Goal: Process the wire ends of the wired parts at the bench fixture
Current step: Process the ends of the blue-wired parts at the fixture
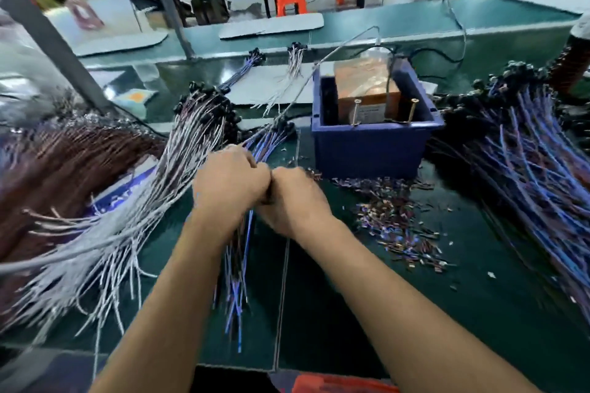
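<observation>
My left hand [230, 183] and my right hand [292, 201] are curled knuckle to knuckle over the green bench, together gripping a bundle of blue wired parts [238, 277]. The bundle's free wire ends hang down toward me, and its black heads [282, 126] stick out beyond my fists. The bench fixture [367, 96], a brown block with two bolts, sits in a blue bin [367, 150] just right of and behind my hands. My fingers hide the gripped part of the bundle.
A fan of white wired parts [134, 207] and a brown pile [64, 163] lie to the left. A large blue wire pile [526, 153] fills the right. Cut insulation scraps [399, 220] litter the mat right of my hands. A thin metal rod [335, 54] slants up from the bin.
</observation>
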Tool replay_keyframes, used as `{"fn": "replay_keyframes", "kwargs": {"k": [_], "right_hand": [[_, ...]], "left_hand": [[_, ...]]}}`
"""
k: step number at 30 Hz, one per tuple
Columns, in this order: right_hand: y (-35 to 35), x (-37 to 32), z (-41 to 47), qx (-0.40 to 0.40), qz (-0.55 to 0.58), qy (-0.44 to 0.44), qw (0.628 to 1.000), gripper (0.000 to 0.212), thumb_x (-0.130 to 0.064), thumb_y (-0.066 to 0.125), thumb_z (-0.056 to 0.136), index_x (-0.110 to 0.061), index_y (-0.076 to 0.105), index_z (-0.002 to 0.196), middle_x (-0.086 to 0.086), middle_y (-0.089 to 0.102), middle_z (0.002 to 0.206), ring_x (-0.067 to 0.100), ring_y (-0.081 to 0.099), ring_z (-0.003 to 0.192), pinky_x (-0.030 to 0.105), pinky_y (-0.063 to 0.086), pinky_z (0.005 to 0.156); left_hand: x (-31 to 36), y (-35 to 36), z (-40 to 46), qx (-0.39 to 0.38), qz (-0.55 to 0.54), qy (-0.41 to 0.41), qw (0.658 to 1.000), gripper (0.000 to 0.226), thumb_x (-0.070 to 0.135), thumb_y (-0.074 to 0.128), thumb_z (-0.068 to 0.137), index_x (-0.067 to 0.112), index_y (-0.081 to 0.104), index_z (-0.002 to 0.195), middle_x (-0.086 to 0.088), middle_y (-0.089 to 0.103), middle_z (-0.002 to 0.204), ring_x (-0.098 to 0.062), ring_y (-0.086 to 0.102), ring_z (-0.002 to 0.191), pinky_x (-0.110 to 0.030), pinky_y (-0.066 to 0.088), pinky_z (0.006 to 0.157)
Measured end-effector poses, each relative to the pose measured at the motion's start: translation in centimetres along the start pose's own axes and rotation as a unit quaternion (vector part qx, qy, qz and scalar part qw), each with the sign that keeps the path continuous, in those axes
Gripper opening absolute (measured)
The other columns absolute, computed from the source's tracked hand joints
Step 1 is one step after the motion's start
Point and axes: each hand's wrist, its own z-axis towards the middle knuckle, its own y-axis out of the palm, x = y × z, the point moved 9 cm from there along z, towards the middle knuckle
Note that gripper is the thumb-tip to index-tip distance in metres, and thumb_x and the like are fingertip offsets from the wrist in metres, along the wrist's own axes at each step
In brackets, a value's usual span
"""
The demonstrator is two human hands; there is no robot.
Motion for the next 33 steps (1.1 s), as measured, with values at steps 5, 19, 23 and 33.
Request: {"fn": "replay_keyframes", "kwargs": {"k": [5,19,23,33], "right_hand": [[1.1,1.1,2.5,0.016,-0.009,0.065,0.998,0.04,-0.033,0.062,0.094,-0.019,0.04,0.064,0.002,0.046,0.067,0.024,0.047,0.053,0.03,0.038,0.058],[0.8,1.9,3.5,0.031,-0.097,0.086,0.991,0.058,-0.062,0.064,0.093,-0.018,0.043,0.061,0.005,0.047,0.062,0.019,0.04,0.05,0.028,0.036,0.052],[0.7,0.9,3.1,0.031,-0.128,0.056,0.99,0.066,-0.072,0.052,0.095,-0.012,0.052,0.066,0.007,0.054,0.062,0.023,0.049,0.05,0.028,0.03,0.044],[0.4,3.6,2.4,0.003,0.159,0.119,0.98,0.054,-0.028,0.046,0.109,-0.006,0.063,0.063,0.014,0.072,0.06,0.022,0.063,0.043,0.027,0.055,0.047]], "left_hand": [[1.9,0.7,4.0,0.022,0.095,0.048,0.994,0.017,0.02,0.062,0.087,0.015,0.072,0.1,-0.012,0.071,0.103,-0.036,0.067,0.1,-0.037,0.048,0.077],[3.2,3.1,9.5,-0.029,0.036,0.027,0.999,0.012,0.008,0.059,0.079,0.008,0.061,0.091,-0.015,0.063,0.097,-0.041,0.064,0.097,-0.037,0.048,0.075],[2.5,2.6,9.4,-0.067,-0.087,0.007,0.994,0.012,0.012,0.064,0.084,0.005,0.073,0.089,-0.015,0.071,0.087,-0.033,0.065,0.082,-0.035,0.052,0.072],[1.6,3.6,8.2,-0.161,-0.179,-0.04,0.97,0.012,0.009,0.062,0.094,-0.001,0.068,0.097,-0.016,0.075,0.093,-0.027,0.066,0.08,-0.032,0.055,0.072]]}}
